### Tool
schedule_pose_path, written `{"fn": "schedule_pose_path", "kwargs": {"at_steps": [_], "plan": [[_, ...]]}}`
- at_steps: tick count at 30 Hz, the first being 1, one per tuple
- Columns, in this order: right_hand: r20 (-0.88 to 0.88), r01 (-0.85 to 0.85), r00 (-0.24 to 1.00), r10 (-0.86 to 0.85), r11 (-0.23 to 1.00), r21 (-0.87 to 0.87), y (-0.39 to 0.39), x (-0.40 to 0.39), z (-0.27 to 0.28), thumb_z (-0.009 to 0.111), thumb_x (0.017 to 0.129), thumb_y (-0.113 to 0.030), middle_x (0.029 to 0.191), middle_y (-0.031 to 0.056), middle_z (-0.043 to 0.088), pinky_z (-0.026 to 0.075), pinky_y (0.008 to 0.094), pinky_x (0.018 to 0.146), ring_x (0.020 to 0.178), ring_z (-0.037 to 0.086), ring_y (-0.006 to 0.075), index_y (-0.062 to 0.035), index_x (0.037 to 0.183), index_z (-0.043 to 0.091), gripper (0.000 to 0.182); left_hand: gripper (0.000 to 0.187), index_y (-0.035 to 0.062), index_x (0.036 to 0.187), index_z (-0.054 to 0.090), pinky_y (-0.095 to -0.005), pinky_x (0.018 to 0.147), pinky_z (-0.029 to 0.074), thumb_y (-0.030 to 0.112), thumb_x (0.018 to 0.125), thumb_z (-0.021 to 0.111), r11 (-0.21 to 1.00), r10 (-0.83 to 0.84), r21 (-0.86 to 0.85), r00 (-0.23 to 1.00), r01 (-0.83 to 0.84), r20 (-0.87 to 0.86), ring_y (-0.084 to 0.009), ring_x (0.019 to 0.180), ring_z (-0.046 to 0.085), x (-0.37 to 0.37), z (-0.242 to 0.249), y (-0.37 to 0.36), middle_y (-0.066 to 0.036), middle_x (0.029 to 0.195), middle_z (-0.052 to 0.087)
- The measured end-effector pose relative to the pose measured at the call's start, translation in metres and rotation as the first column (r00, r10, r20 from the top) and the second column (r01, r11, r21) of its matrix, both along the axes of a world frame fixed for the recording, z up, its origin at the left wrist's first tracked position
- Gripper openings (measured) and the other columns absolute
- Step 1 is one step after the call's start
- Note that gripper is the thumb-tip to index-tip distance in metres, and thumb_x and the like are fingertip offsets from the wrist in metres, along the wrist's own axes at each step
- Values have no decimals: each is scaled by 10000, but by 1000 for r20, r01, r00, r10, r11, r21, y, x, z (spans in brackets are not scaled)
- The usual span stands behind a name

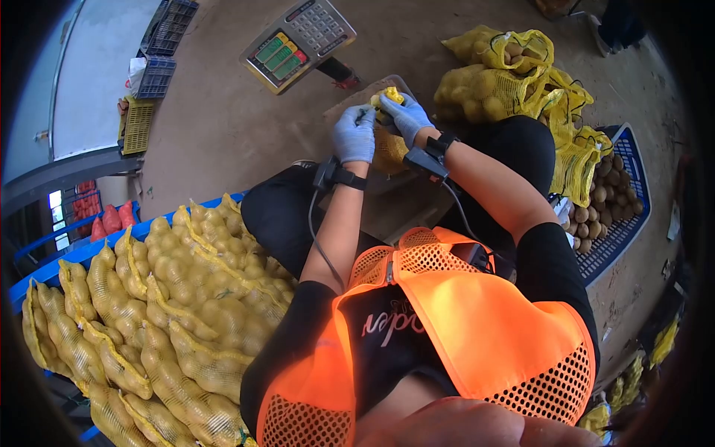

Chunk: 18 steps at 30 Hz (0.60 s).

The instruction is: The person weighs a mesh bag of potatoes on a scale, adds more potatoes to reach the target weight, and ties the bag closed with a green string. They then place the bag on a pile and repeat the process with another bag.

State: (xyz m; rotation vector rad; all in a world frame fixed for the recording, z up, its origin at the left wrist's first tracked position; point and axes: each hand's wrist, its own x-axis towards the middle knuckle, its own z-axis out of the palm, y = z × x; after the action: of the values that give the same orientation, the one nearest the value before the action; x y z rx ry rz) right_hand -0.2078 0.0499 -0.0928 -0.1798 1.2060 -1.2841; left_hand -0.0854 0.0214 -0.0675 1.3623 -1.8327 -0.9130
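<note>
A yellow mesh bag stands in front of my knees, its gathered neck raised between my gloved hands. My right hand is closed around that neck, with a yellow tuft of mesh sticking out above the fingers. Close beside it, my left hand has its fingers pinched together; a small dark bit shows at the fingertips, and I cannot tell what it is. The bag's lower part is partly hidden by my hands and wrists. Just beyond is the display of a weighing scale.
Filled mesh bags of potatoes lie in rows on a blue-framed rack at left. More yellow bags are piled at right, beside a blue crate of loose potatoes. Stacked crates stand at far left. Another person's leg shows top right.
</note>
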Motion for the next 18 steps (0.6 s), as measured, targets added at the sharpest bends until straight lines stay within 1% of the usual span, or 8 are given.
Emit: {"fn": "schedule_pose_path", "kwargs": {"at_steps": [2, 3, 5, 7, 10, 12, 15, 18], "plan": [[-105, 37, 994, -35, 999, 15, -3, 4, -2, 639, 863, -293, 829, 24, 612, 457, 248, 605, 714, 573, 98, -66, 1013, 596, 275, 102, 20, 841, 669, -220, 549, 435, 114, 805, 689, 996, 75, -36, 996, -76, -41, -84, 587, 546, 7, 6, 3, -37, 711, 640], [-211, 76, 975, -69, 997, 26, -5, 3, -3, 647, 857, -285, 851, 35, 621, 474, 265, 651, 749, 582, 109, -45, 1023, 596, 296, 90, 26, 823, 659, -208, 496, 395, 113, 813, 683, 990, 138, 37, 973, -133, -187, -52, 529, 491, 14, 6, 5, -25, 690, 630], [-212, 83, 974, -80, 997, 6, -11, -5, -7, 647, 857, -281, 857, 34, 623, 475, 272, 683, 768, 583, 116, -36, 1017, 594, 298, 84, 32, 801, 646, -191, 462, 363, 95, 854, 631, 997, 75, 19, 955, -73, -285, -36, 496, 468, 13, 57, 32, -18, 657, 612], [-201, 62, 978, -61, 998, -3, -7, -3, -7, 647, 856, -277, 863, 33, 625, 475, 279, 715, 786, 584, 122, -27, 1011, 593, 300, 96, 30, 807, 644, -187, 464, 368, 94, 871, 613, 998, 67, 35, 954, -60, -292, -40, 498, 476, 23, 59, 40, -22, 658, 612], [-250, 8, 968, -15, 1000, -30, -6, 0, -1, 636, 864, -255, 849, 24, 620, 469, 262, 667, 764, 571, 103, -40, 1017, 587, 268, 111, 27, 851, 580, -191, 470, 405, 118, 912, 561, 963, 123, 269, 910, -13, -396, -68, 503, 518, 33, 50, 25, -57, 721, 635], [-189, -4, 982, -33, 982, -190, -5, 4, 5, 624, 873, -226, 831, 13, 614, 448, 226, 605, 712, 553, 76, -59, 1012, 577, 222, 108, 49, 883, 499, -192, 470, 426, 139, 942, 510, 922, 225, 383, 712, 66, -665, -98, 510, 553, 21, 50, 19, -90, 770, 640], [-307, -135, 949, 73, 973, -185, -6, 5, 1, 608, 878, -250, 728, 31, 602, 412, 241, 417, 470, 527, 99, -59, 969, 560, 217, 119, 75, 851, 446, -195, 439, 385, 127, 945, 497, 942, 32, 296, 840, 155, -541, -86, 478, 503, 26, 65, 25, -45, 660, 559], [-480, -173, 873, 87, 975, -138, -6, 14, 6, 613, 863, -295, 721, 82, 622, 448, 274, 415, 448, 561, 145, -17, 972, 547, 307, 131, 67, 819, 457, -194, 460, 338, 86, 921, 536, 982, -127, 85, 927, 167, -353, -40, 490, 406, 31, 89, 50, 18, 604, 475]]}}
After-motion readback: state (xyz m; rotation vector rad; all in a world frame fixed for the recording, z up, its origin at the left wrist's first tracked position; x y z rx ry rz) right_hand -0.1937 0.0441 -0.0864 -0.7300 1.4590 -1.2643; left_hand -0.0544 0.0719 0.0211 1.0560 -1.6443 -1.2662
